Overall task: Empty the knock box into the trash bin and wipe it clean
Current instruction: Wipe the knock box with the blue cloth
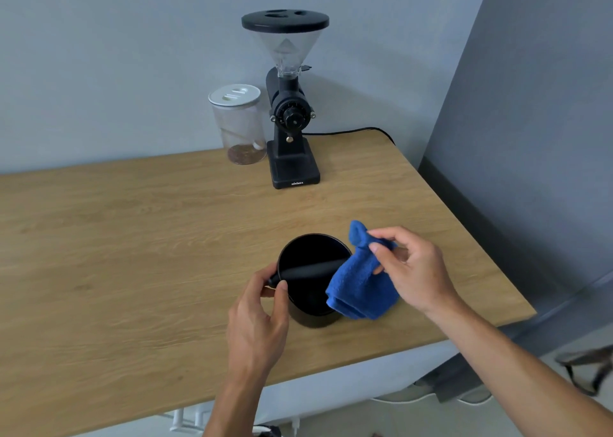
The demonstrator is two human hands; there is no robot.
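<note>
Standing upright near the right end of the wooden surface (pixel 132 237), the black knock box (pixel 311 307) looks rigid, smooth-walled and probably light enough to slide, so the left hand (pixel 262 317) steadies it by pinching the protruding end of its crossbar (pixel 308 270) between thumb and fingers. The blue cloth (pixel 358 287), soft and limp, hangs folded over the rim from the right hand (pixel 414 270), pinched at its bunched top.
</note>
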